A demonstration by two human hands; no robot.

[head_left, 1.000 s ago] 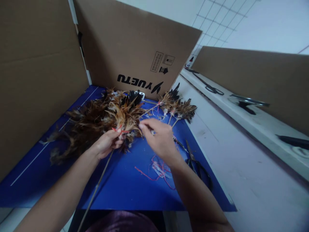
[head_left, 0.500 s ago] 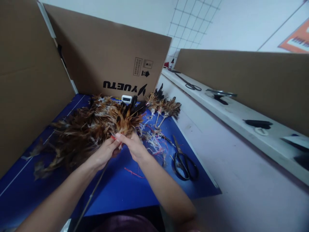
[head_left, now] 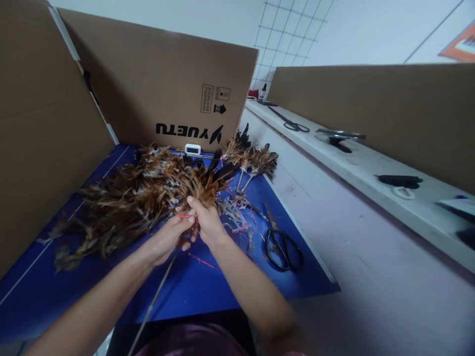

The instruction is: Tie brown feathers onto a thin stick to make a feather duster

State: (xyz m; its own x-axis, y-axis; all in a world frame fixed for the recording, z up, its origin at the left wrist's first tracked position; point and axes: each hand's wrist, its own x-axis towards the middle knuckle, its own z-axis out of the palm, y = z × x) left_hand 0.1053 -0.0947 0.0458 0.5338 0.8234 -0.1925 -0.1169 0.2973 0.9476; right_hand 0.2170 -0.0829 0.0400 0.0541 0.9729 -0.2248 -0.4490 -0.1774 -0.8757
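Brown and black feathers fan out from a feather duster (head_left: 206, 183) at the middle of the blue mat. Its thin stick (head_left: 156, 296) slants down toward my lap. My left hand (head_left: 172, 235) is closed round the base of the feathers where they meet the stick. Against the same base my right hand (head_left: 208, 222) is closed, thumb on top, gripping the feather bundle. Between the hands shows some red string (head_left: 185, 215) at the binding. Just left of the duster lies a large heap of loose brown feathers (head_left: 129, 198).
Black-handled scissors (head_left: 284, 249) lie right of my hands, near string scraps (head_left: 237, 217). Small feather bundles (head_left: 256, 160) and a white digital display (head_left: 193, 149) sit at the back. Cardboard panels (head_left: 159, 84) enclose the mat. Tools rest on the right ledge (head_left: 359, 165).
My hands and the duster have shifted slightly right. My right hand has turned, its thumb now higher on the feather base. The view has tilted a little.
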